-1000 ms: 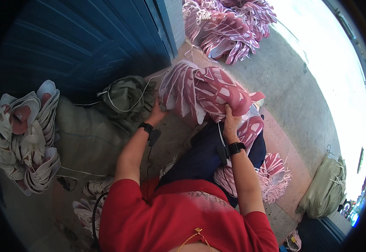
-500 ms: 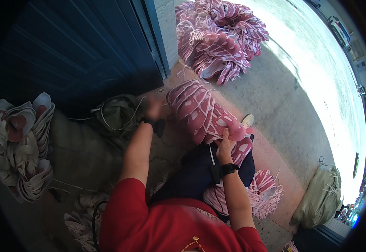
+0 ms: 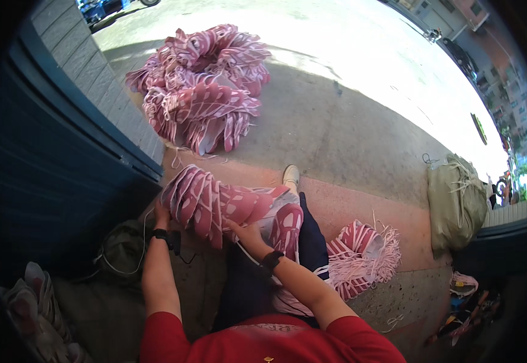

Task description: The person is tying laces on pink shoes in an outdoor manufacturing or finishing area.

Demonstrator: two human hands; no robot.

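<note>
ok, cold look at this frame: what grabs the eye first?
The bundle of pink-and-white patterned cut pieces tied with white cord, lying across the person's lap, with the left hand at its end and the right hand on its middle. Next, the big pile of matching bundles on the pavement ahead, beside the blue shutter.

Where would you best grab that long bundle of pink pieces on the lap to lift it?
Probably at both ends, from the sides. The pink bundle lies crosswise over the lap; the left hand is at its far-left end, the right hand under its middle. The strung pieces look floppy, so one grip would likely let it sag.
</note>
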